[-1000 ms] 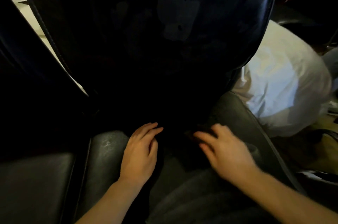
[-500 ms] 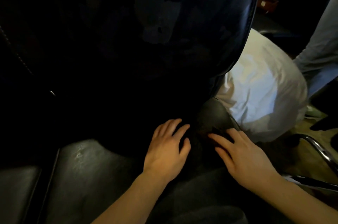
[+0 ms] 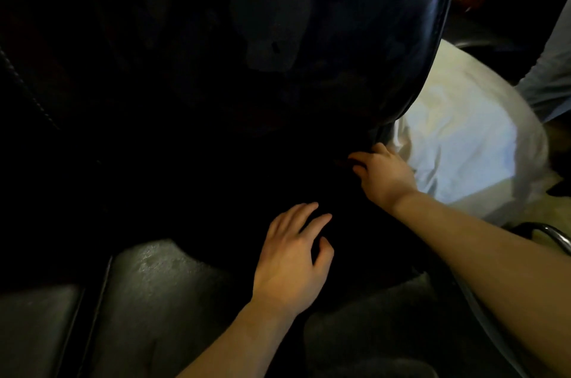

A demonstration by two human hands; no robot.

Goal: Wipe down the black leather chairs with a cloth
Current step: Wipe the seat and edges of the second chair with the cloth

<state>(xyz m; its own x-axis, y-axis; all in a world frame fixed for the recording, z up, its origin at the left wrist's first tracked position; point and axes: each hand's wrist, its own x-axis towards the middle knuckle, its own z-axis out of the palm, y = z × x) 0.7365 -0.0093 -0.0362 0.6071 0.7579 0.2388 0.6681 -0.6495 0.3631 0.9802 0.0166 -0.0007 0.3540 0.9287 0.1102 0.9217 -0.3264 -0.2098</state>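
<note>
Seeing both hands low on the black leather chair (image 3: 160, 291), in the dark gap where the seat meets the backrest (image 3: 340, 38). Left hand (image 3: 293, 257) lies flat near the seat's centre, fingers straight and slightly spread, holding nothing I can make out. Right hand (image 3: 383, 174) is farther away and to the right, at the backrest's lower edge, fingers curled into the shadow; I can't tell what they hold. I can't locate the cloth, too dark. White bundle of fabric (image 3: 463, 143) sits right of the chair.
</note>
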